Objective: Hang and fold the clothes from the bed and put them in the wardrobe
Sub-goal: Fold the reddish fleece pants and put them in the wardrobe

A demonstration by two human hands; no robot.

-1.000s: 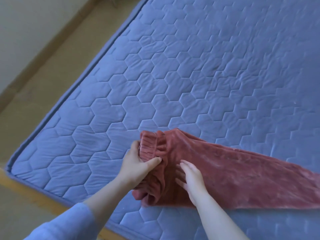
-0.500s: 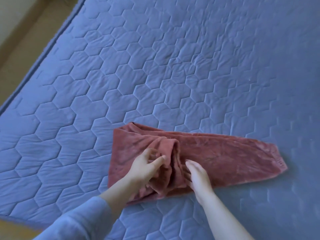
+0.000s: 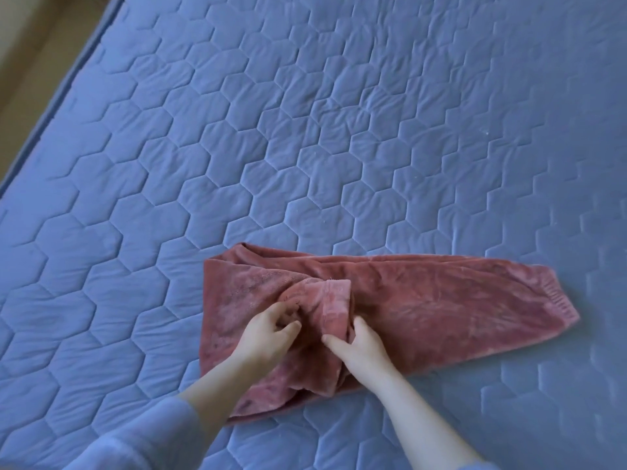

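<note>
Left hand [image 3: 271, 334]: fingers curled, pinching a bunched fold of the pink garment [image 3: 441, 310].
Right hand [image 3: 364, 347]: just beside it, thumb and fingers gripping the folded-over band.
Garment: flat on the bed [image 3: 305, 130] under both hands, ribbed cuff [image 3: 556, 300] well right of them.
Edge: bed border far up-left, floor [image 3: 30, 56] beyond.
Room: open quilt ahead of both hands.

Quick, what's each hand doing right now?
Left hand: pinches a fold of the pink garment.
Right hand: grips the same garment's folded edge.

Head view, down over bed [image 3: 305, 130]
</note>
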